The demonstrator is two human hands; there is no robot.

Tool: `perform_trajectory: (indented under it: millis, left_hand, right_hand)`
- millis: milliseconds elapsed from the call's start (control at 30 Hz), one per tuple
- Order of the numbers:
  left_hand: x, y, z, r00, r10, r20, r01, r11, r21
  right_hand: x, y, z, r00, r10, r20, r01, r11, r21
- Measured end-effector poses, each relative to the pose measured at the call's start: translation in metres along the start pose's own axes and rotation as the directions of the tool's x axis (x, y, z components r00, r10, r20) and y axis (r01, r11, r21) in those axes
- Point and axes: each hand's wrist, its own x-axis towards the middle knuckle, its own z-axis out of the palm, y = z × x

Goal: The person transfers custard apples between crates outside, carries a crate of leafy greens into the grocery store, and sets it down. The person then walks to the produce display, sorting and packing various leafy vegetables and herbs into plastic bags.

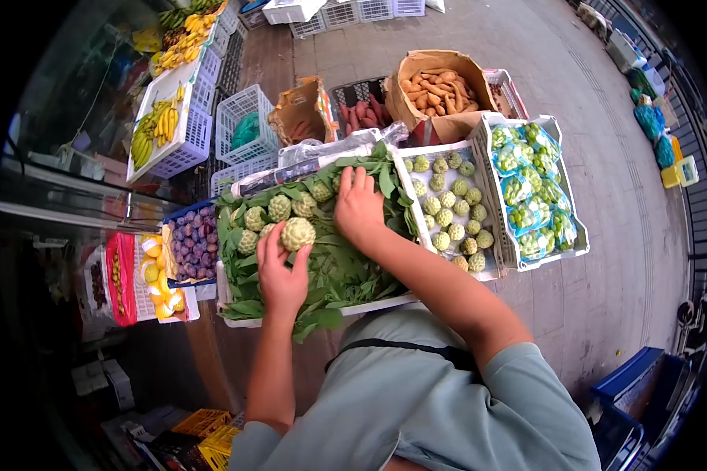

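My left hand (281,275) is closed around a pale green custard apple (298,234), holding it above a leaf-lined tray. In that tray (247,323), several more custard apples (280,208) sit in rows at the back left among green leaves (346,275). My right hand (359,208) reaches to the tray's back, palm down, its fingers stretched out and slightly apart over the leaves. Beside those fingertips, part of another custard apple shows. Whatever lies beneath the right palm is hidden.
Right of the tray stands a crate of small custard apples (456,206), then a crate of bagged green produce (536,188). Behind are a box of sweet potatoes (440,90) and a white basket (243,118). Purple plums (193,243) and bananas (157,129) are at left.
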Motion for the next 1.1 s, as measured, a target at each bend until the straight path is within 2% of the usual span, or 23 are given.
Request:
perform_trajectory:
  millis: [33,67,100,167,200,233,267,300,367,433,467,500,533,567,633,700,733,800,867,900,967,1033,1100]
  left_hand:
    - [-0.013,0.009,-0.006,1.0,-0.015,-0.024,0.012,0.994,-0.112]
    - [-0.027,0.005,-0.004,0.996,0.016,-0.091,-0.03,0.987,-0.157]
    - [-0.037,0.0,-0.002,0.986,0.042,-0.163,-0.074,0.977,-0.198]
    - [-0.05,-0.002,0.005,0.968,0.092,-0.235,-0.111,0.991,-0.071]
    - [-0.054,-0.007,0.008,0.965,0.135,-0.225,-0.14,0.99,-0.005]
    - [-0.052,-0.004,0.013,0.969,0.153,-0.195,-0.157,0.988,-0.005]
    - [-0.055,-0.001,0.015,0.963,0.18,-0.202,-0.162,0.982,0.101]
    - [-0.056,0.001,0.015,0.956,0.208,-0.209,-0.165,0.965,0.205]
    - [-0.056,0.002,0.017,0.955,0.221,-0.197,-0.177,0.959,0.22]
    - [-0.055,-0.006,0.018,0.95,0.168,-0.263,-0.16,0.986,0.051]
    - [-0.055,-0.005,0.017,0.952,0.166,-0.258,-0.154,0.986,0.065]
    - [-0.055,-0.004,0.018,0.954,0.135,-0.268,-0.126,0.991,0.052]
    - [-0.055,-0.003,0.018,0.955,0.104,-0.277,-0.098,0.995,0.036]
    - [-0.054,-0.005,0.019,0.956,0.101,-0.276,-0.092,0.995,0.043]
    - [-0.054,-0.006,0.019,0.952,0.092,-0.291,-0.083,0.996,0.044]
    - [-0.054,-0.006,0.02,0.951,0.095,-0.295,-0.076,0.994,0.074]
    - [-0.053,-0.011,0.019,0.95,0.089,-0.298,-0.074,0.995,0.063]
    - [-0.055,-0.003,0.022,0.946,0.083,-0.315,-0.052,0.993,0.103]
    - [-0.054,-0.005,0.024,0.946,0.071,-0.318,-0.035,0.993,0.116]
    - [-0.054,-0.007,0.023,0.947,0.067,-0.314,-0.03,0.992,0.12]
    - [-0.053,-0.008,0.024,0.947,0.044,-0.318,-0.002,0.991,0.132]
    - [-0.053,-0.009,0.024,0.948,0.025,-0.316,0.022,0.989,0.145]
    - [-0.051,-0.012,0.022,0.957,0.022,-0.29,0.013,0.993,0.117]
  right_hand:
    - [0.002,-0.001,-0.001,1.0,0.002,0.017,-0.002,1.0,-0.031]
    - [0.004,-0.006,-0.007,0.99,0.065,0.125,-0.068,0.998,0.02]
    - [0.005,-0.009,-0.008,0.987,0.08,0.138,-0.082,0.997,0.009]
    - [0.007,-0.01,-0.017,0.976,0.105,0.189,-0.119,0.991,0.066]
    - [0.017,-0.009,0.015,0.987,0.008,0.158,-0.019,0.998,0.063]
    - [0.027,0.004,0.005,0.99,-0.078,0.121,0.071,0.996,0.058]
    - [0.025,0.019,-0.004,0.962,-0.129,0.24,0.079,0.975,0.209]
    - [0.027,0.028,-0.007,0.962,-0.125,0.241,0.072,0.974,0.216]
    - [0.036,0.043,-0.018,0.916,-0.148,0.372,-0.085,0.836,0.542]
    - [0.043,0.058,-0.033,0.927,-0.161,0.34,-0.078,0.802,0.593]
    - [0.041,0.07,-0.069,0.873,-0.158,0.462,-0.267,0.639,0.722]
    - [0.04,0.079,-0.089,0.799,-0.187,0.572,-0.453,0.439,0.776]
    - [0.039,0.084,-0.079,0.785,-0.216,0.581,-0.572,0.106,0.813]
    - [0.037,0.089,-0.071,0.77,-0.276,0.575,-0.637,-0.288,0.715]
    - [0.035,0.116,-0.075,0.767,-0.45,0.458,-0.64,-0.585,0.497]
    - [0.02,0.153,-0.095,0.732,-0.516,0.445,-0.681,-0.575,0.453]
    - [0.011,0.169,-0.103,0.76,-0.498,0.417,-0.649,-0.62,0.441]
    - [-0.008,0.205,-0.112,0.795,-0.426,0.432,-0.598,-0.671,0.439]
    - [-0.03,0.241,-0.101,0.846,-0.223,0.484,-0.51,-0.602,0.615]
    - [-0.042,0.257,-0.082,0.842,-0.102,0.531,-0.499,-0.524,0.69]
    - [-0.064,0.275,-0.038,0.854,-0.033,0.519,-0.498,-0.34,0.798]
    - [-0.088,0.287,0.042,0.757,0.06,0.651,-0.651,-0.025,0.759]
    - [-0.098,0.276,0.074,0.64,0.027,0.768,-0.762,0.145,0.631]
